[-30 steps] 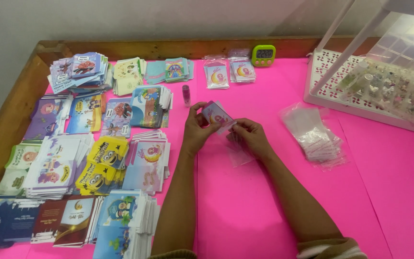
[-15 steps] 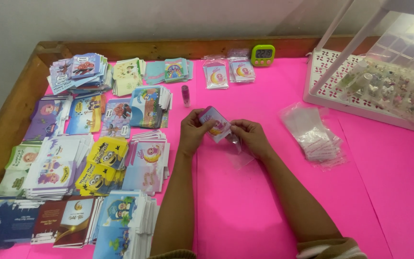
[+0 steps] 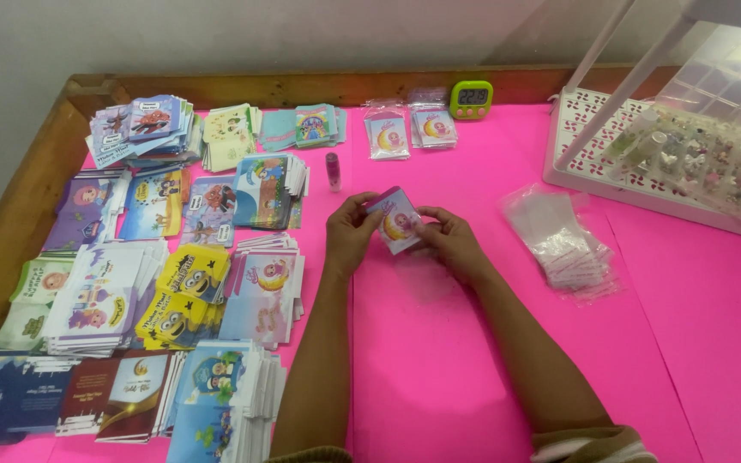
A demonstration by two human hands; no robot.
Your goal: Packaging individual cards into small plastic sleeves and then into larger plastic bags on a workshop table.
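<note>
The bottom edge is cutting off the card stacks [image 3: 216,411]; the rack [image 3: 688,129] is running off right.

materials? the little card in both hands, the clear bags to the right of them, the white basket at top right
Card: looks like glossy printed paper or thin card; stays flat between the left hand and right hand.
Clear bags: thin transparent plastic film; see-through, shiny, crinkled.
Basket: probably rigid moulded plastic, white, with a cut-out lattice pattern.
</note>
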